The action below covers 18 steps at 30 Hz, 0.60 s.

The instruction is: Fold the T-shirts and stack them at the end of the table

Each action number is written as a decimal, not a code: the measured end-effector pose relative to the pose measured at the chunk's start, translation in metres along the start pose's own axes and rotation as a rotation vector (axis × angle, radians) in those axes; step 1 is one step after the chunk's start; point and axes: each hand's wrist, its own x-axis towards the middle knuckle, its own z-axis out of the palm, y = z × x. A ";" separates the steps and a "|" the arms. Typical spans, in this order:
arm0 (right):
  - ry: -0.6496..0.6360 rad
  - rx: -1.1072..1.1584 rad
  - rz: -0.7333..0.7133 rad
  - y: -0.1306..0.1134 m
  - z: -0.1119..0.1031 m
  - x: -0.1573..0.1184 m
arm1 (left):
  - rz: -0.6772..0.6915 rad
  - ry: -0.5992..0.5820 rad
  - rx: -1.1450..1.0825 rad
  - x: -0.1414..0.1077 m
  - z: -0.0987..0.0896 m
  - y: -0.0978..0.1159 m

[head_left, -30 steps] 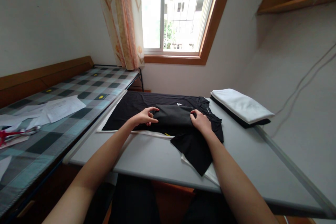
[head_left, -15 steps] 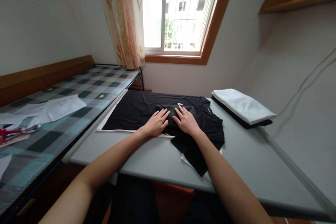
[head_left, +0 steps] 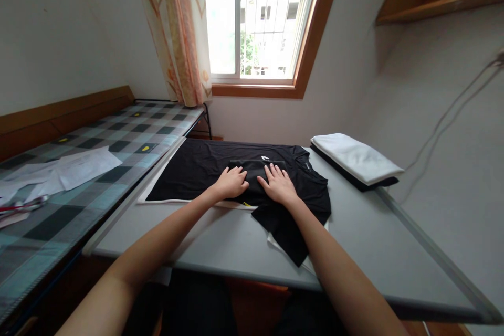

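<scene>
A black T-shirt (head_left: 189, 168) lies spread on the grey table (head_left: 220, 241), its collar to the right and one sleeve toward the near edge. White material shows under its near edge. On the shirt's middle rests a darker black sheet (head_left: 255, 168) below a small white print. My left hand (head_left: 231, 182) rests on the left part of this sheet, fingers apart and slightly bent. My right hand (head_left: 277, 184) lies flat over its right part, fingers spread. Neither hand grips anything.
Folded white cloth (head_left: 354, 157) lies on folded black cloth (head_left: 370, 187) at the table's far right. A checkered bed (head_left: 98, 168) with loose papers (head_left: 82, 168) and a partly visible red item stands at left. Behind are a curtain (head_left: 181, 37) and window; a shelf hangs upper right.
The view has turned slightly right. My left hand's fingers are more bent, and more of the white print shows above my right hand. The shirt lies as before.
</scene>
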 end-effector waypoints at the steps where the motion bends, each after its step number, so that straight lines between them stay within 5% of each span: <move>1: 0.007 -0.004 -0.003 0.000 0.001 0.000 | -0.012 0.023 0.003 0.005 -0.002 0.005; 5: 0.049 -0.026 -0.029 0.002 0.003 -0.001 | 0.027 0.122 -0.026 0.027 0.003 0.021; 8: 0.064 -0.025 -0.036 0.004 0.002 -0.003 | 0.026 0.094 -0.063 0.039 0.014 0.024; 18: -0.036 0.115 0.137 0.040 -0.007 -0.001 | -0.049 0.101 -0.031 0.028 0.022 -0.007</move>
